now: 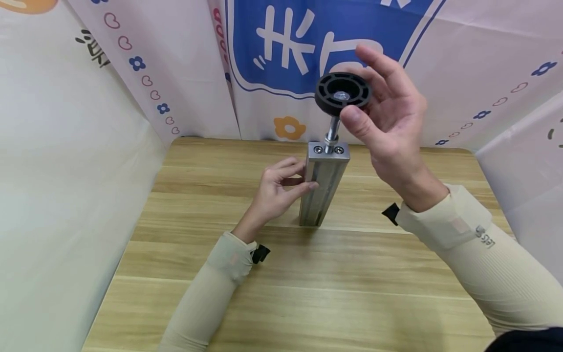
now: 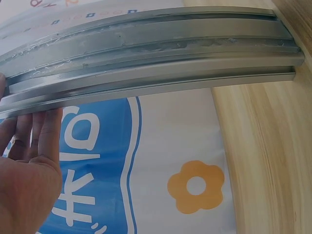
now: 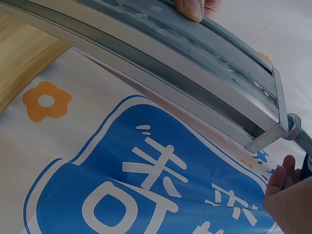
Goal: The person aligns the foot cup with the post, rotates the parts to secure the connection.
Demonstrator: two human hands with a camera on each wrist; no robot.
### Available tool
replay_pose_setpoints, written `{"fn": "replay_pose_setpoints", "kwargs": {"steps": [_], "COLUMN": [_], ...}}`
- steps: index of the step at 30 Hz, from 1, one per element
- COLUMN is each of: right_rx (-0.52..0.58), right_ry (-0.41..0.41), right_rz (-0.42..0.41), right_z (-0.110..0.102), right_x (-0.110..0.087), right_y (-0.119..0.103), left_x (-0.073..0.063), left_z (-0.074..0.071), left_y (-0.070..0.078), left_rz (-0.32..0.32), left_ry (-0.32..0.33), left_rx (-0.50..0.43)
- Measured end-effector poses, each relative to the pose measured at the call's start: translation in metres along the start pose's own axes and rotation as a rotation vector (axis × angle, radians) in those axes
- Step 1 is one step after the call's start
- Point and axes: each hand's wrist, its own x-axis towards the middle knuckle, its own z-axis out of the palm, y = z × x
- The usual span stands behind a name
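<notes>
A silver aluminum profile (image 1: 323, 188) stands upright on the wooden table, with a plate and two screws on its top end. From that plate rises a threaded rod with a nut, topped by a black round leveling foot (image 1: 342, 93). My left hand (image 1: 279, 188) grips the profile below its top, thumb on the near face and fingers at the left side. My right hand (image 1: 391, 112) is at the foot's right edge, its thumb at the near rim and fingers behind, one finger raised away. In the right wrist view the nut (image 3: 294, 127) sits against the end plate.
The wooden table (image 1: 184, 274) reaches back to a printed white cloth (image 1: 189, 63) with a blue panel and orange flower. White cloth also hangs at both sides. Each sleeve carries a small black piece at the wrist.
</notes>
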Motion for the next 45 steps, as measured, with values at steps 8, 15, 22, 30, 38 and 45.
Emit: {"fn": "replay_pose_setpoints", "kwargs": {"steps": [8, 15, 22, 30, 38, 45], "right_rx": [-0.06, -0.11, -0.055, 0.055, 0.103, 0.045], "right_ry": [0.013, 0.013, 0.02, -0.027, -0.057, 0.006], "right_rz": [-0.034, -0.056, -0.046, 0.001, 0.001, -0.012], "right_z": [0.003, 0.0055, 0.0055, -0.0019, -0.0026, 0.0006], "right_x": [0.0005, 0.0022, 0.0033, 0.0023, 0.0002, -0.001], "right_y": [0.0022, 0.0042, 0.0049, 0.0031, 0.0049, 0.0034], "left_x": [0.0001, 0.0006, 0.0005, 0.0008, 0.0004, 0.0], "left_z": [0.0003, -0.0013, -0.0021, -0.0015, -0.0011, -0.0004], "left_y": [0.0008, 0.0016, 0.002, 0.0007, -0.0011, -0.0025], "left_rz": [0.0, 0.005, 0.009, 0.005, 0.009, 0.007], "left_ry": [0.002, -0.002, 0.0, 0.001, 0.001, -0.002], "left_rx": [0.001, 0.003, 0.006, -0.003, -0.003, 0.003]}}
